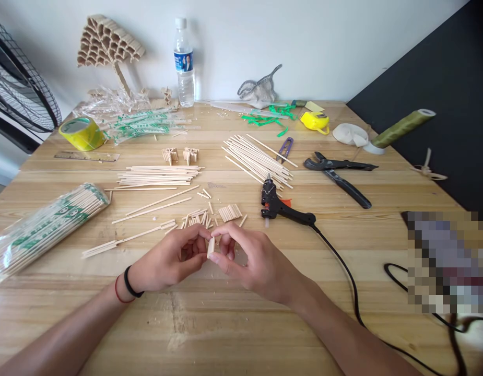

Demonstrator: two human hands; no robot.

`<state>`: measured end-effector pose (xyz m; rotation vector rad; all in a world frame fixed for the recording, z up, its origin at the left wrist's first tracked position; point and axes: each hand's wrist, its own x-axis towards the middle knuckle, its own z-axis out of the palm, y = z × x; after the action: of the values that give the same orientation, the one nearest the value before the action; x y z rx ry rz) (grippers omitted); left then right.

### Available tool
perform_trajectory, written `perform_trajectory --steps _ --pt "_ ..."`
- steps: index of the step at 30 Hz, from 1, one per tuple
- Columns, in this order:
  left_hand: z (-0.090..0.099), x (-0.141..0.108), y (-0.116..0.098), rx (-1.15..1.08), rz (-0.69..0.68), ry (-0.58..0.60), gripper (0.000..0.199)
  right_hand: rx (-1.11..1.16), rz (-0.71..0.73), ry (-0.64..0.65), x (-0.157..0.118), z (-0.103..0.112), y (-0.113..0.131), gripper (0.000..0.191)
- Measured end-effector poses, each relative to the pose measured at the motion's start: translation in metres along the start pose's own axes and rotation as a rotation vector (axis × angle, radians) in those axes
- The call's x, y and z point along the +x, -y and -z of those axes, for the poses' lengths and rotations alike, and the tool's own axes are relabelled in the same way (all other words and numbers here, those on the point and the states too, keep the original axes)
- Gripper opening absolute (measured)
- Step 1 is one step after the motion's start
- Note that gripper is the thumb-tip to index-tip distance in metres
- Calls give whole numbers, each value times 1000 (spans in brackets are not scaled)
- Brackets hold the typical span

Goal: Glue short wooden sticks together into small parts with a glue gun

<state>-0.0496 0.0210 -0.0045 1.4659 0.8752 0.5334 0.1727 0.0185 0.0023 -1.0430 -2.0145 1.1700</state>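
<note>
Between my two hands is a small bundle of short wooden stick pieces (pixel 211 247), set side by side and held upright. The thumb and fingers of my right hand (pixel 252 256) pinch its top and bottom ends. My left hand (pixel 171 256) curls against its left side with the fingertips closed on it. Just beyond the fingers lie a loose pile of cut stick pieces (pixel 196 218) and a flat row of short pieces (pixel 230 212) joined side by side. To the right, a black glue gun (pixel 286 208) rests on the table, nozzle pointing away.
Long sticks (pixel 158 176) lie in bundles, with a packed bag (pixel 53 227) at left. Black cutters (pixel 339 175), purple snips (pixel 285 150), yellow tape (pixel 81 133) and a water bottle (pixel 184 65) stand farther back. The glue gun's cord (pixel 349 277) runs along the right side.
</note>
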Motion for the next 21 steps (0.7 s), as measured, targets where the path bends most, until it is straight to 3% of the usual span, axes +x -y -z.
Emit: perform_trajectory --steps 21 --pt "0 1 3 -67 8 -2 18 11 3 -5 -2 1 1 18"
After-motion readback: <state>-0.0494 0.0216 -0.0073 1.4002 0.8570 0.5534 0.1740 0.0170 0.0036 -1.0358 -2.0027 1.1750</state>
